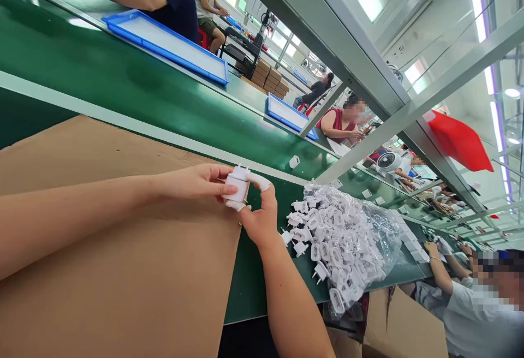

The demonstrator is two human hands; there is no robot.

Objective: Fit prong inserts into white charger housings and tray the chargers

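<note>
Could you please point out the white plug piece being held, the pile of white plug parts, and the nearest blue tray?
white plug piece [237, 188], head view, on its front face.
pile of white plug parts [335, 240], head view, pile's middle.
blue tray [123, 33], head view, near rim.

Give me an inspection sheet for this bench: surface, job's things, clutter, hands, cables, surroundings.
Surface: green bench top, partly covered by a brown cardboard sheet.
Job's things: one white plug adapter held above the cardboard's edge; heap of white plug parts on a clear plastic bag to its right.
Clutter: single white part lying alone on the green conveyor belt; blue trays along its far side.
Hands: left hand and right hand both grip the adapter; the right forefinger wears a white finger cot.
Cables: nothing seen.
Surroundings: other people seated along the line, a small white fan, stacked cardboard boxes, a red flag.
</note>
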